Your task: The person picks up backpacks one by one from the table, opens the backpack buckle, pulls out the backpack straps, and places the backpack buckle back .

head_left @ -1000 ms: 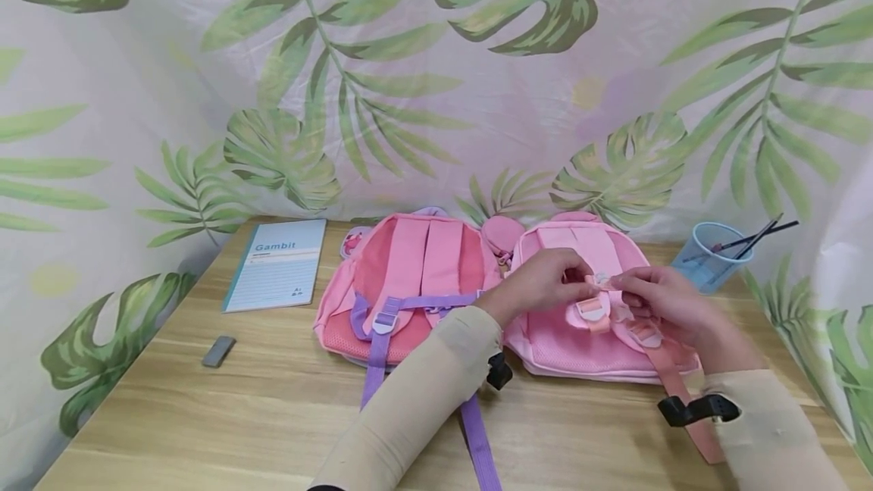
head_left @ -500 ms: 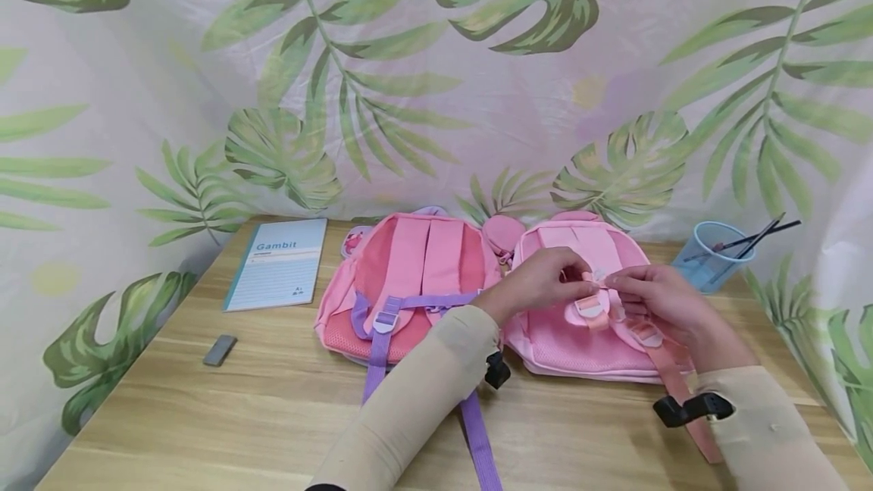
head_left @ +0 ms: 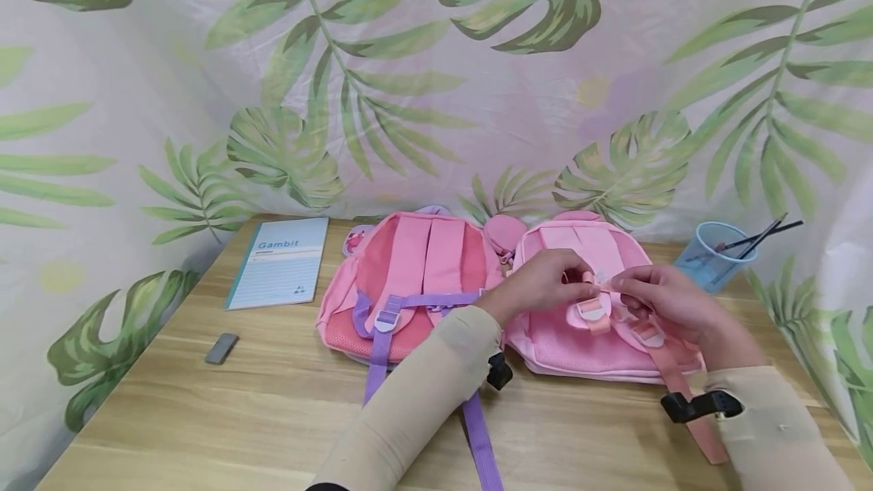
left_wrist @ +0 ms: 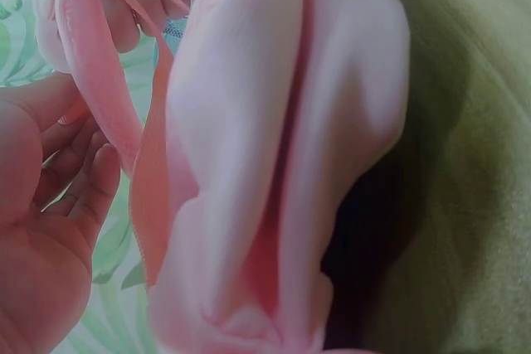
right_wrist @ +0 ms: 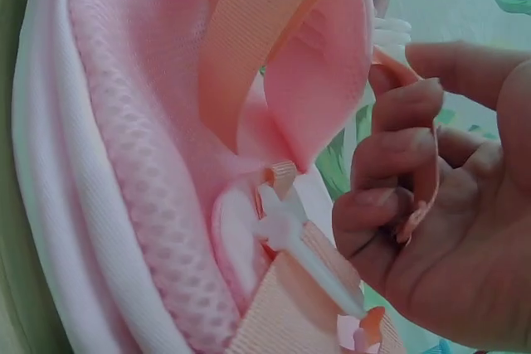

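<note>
The light pink backpack [head_left: 559, 351] lies with its shoulder straps facing up on the wooden table. Over its middle my left hand [head_left: 546, 286] pinches the orange webbing strap [head_left: 588, 277] beside a small whitish buckle [head_left: 600, 279]. Opposite it, my right hand [head_left: 658, 298] grips the thin end of orange webbing [right_wrist: 427, 176] between thumb and curled fingers, with the tail lying across the palm. The left wrist view shows a padded pink shoulder strap [left_wrist: 95, 80] close by the left fingers. White strap adjusters [head_left: 592, 311] sit just below both hands.
A coral-pink backpack [head_left: 409, 264] with purple straps [head_left: 480, 430] lies under the left forearm. Further left are a notebook [head_left: 280, 264] and a grey eraser-like block [head_left: 221, 348]. A blue mesh cup [head_left: 709, 256] holding pencils stands at the right. Leaf-patterned cloth [head_left: 423, 97] hangs behind.
Both hands stay at the buckle and webbing on the light pink backpack. Since half a second ago the right hand has shifted slightly to the right.
</note>
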Tool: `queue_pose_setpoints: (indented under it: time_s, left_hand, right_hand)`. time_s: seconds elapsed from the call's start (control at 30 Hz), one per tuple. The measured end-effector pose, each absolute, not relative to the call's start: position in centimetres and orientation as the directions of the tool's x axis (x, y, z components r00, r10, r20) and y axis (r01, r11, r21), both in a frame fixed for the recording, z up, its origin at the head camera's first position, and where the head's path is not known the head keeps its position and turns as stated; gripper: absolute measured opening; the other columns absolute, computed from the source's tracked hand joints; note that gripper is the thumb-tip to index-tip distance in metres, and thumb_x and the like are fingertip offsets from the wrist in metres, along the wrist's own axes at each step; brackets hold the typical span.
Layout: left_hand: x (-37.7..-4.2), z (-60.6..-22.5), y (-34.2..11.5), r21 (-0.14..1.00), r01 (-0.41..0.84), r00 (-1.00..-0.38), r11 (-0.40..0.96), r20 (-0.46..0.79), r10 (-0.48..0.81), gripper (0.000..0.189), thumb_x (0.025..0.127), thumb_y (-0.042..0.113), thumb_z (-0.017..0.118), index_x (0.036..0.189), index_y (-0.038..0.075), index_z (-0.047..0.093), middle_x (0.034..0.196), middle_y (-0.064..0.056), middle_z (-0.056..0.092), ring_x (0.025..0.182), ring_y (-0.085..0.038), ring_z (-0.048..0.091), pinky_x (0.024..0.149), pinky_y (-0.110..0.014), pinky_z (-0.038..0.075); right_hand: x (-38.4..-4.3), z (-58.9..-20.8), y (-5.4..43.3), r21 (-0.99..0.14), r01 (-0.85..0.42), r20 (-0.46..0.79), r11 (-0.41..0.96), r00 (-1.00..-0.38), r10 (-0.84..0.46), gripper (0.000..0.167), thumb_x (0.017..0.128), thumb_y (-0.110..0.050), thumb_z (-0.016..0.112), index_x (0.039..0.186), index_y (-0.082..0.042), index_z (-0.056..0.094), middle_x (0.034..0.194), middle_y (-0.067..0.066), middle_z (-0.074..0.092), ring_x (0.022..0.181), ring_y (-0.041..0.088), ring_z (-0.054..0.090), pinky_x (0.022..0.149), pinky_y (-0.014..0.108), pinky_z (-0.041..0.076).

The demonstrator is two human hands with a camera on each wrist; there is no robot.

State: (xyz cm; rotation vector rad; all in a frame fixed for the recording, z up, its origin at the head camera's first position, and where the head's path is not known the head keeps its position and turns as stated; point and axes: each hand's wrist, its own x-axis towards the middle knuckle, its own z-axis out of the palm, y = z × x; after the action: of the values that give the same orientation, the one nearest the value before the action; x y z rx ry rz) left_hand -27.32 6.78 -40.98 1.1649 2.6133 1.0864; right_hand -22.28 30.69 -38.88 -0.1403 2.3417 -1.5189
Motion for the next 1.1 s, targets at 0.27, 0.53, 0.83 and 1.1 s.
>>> queue_pose_setpoints:
  time_s: [0.27,0.53,0.83,1.1]
  left_hand:
    - [-27.5,-41.1,6.9,0.608,0.643,-0.692,0.465,0.201,0.694,0.016,0.101,0.029,0.079,0.104,0.014,0.075,0.099,0.006,0.072,0.092,-0.003,0.058,0.083,-0.01,0.044]
    - [-27.4,-40.6,7.1,0.58,0.668,-0.665,0.467,0.184,0.723,0.017,0.102,0.029,0.078,0.104,0.012,0.075,0.097,0.003,0.07,0.089,-0.004,0.058,0.082,-0.012,0.045]
    - [-27.5,-40.1,7.5,0.503,0.708,-0.629,0.495,0.131,0.766,0.023,0.104,0.035,0.074,0.105,0.011,0.073,0.096,0.003,0.068,0.086,-0.006,0.058,0.079,-0.013,0.045]
    - [-27.6,-40.2,7.5,0.554,0.674,-0.628,0.489,0.08,0.774,0.019,0.104,0.031,0.073,0.101,0.012,0.075,0.086,0.005,0.067,0.077,-0.003,0.057,0.072,-0.012,0.045]
  right_hand:
    - [-22.5,-39.5,30.4,-0.927,0.104,-0.221,0.361,-0.927,-0.302,0.024,0.111,-0.014,0.058,0.118,0.006,0.07,0.073,-0.004,0.057,0.067,0.01,0.053,0.061,0.024,0.047]
    - [-22.4,-39.4,30.1,-0.908,0.152,-0.275,0.389,-0.919,-0.282,0.042,0.116,-0.038,0.048,0.089,-0.009,0.062,0.071,-0.003,0.048,0.063,0.011,0.047,0.061,0.026,0.044]
    - [-22.3,-39.1,29.6,-0.899,0.172,-0.307,0.402,-0.903,-0.3,0.029,0.115,-0.024,0.05,0.095,-0.007,0.065,0.065,-0.005,0.041,0.054,0.008,0.04,0.051,0.024,0.036]
    - [-22.1,-39.5,29.6,-0.907,0.249,-0.343,0.341,-0.906,-0.25,0.027,0.114,-0.022,0.051,0.106,-0.013,0.075,0.068,-0.007,0.055,0.054,0.006,0.044,0.051,0.021,0.039]
